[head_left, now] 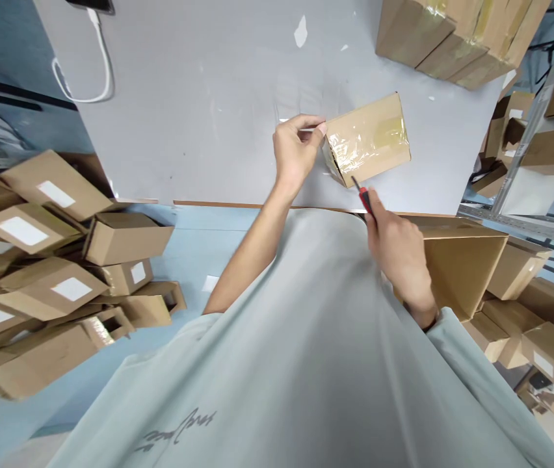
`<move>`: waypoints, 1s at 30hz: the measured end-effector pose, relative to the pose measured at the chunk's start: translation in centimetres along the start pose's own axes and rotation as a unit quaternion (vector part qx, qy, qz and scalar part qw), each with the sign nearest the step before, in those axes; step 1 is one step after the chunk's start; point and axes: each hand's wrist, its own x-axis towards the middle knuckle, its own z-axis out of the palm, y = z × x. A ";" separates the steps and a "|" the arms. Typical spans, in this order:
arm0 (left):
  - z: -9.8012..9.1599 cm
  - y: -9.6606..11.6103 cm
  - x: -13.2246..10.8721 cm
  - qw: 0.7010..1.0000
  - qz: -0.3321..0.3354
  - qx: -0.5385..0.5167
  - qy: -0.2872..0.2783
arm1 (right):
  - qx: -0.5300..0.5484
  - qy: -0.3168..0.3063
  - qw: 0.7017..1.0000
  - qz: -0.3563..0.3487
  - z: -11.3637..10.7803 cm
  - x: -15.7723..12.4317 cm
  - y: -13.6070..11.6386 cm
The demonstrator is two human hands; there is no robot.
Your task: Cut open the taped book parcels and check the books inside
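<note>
A small cardboard box (374,140) lies tilted on the grey table, with shiny clear tape running over its upper face and left end. My left hand (295,146) pinches the upper left corner of this box, or the tape there, between thumb and fingers. In my right hand (396,250) is a red and black tool that looks like a screwdriver (365,200). Its thin dark shaft points up and left, the tip close to the box's lower edge; whether it touches is unclear. A dark gap shows along the box's left end.
Taped boxes (452,45) stand at the table's back right. A white cable (108,71) lies at the far left of the table (199,130). Boxes are piled on the floor at left (67,286), and a large open carton (467,266) sits beside my right arm.
</note>
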 end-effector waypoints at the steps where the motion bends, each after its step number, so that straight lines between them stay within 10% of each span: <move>1: 0.1 0.0 -0.3 1.000 0.002 0.005 0.000 | 0.024 0.038 0.999 0.007 -0.2 0.4 1.2; 5: 1.0 -0.1 -2.2 0.999 0.036 0.031 -0.015 | 0.160 0.225 0.960 0.051 2.0 6.2 7.4; 11: 1.0 0.1 -3.5 0.994 0.063 0.059 -0.069 | 0.387 0.210 0.894 0.081 7.0 14.1 11.9; 22: -1.5 -0.2 -2.5 0.985 0.112 0.097 -0.092 | 0.433 0.178 0.874 0.131 10.1 6.3 7.1; 30: 5.8 5.4 -3.3 0.942 0.225 0.156 -0.194 | 0.394 0.167 0.894 0.133 10.0 6.0 8.1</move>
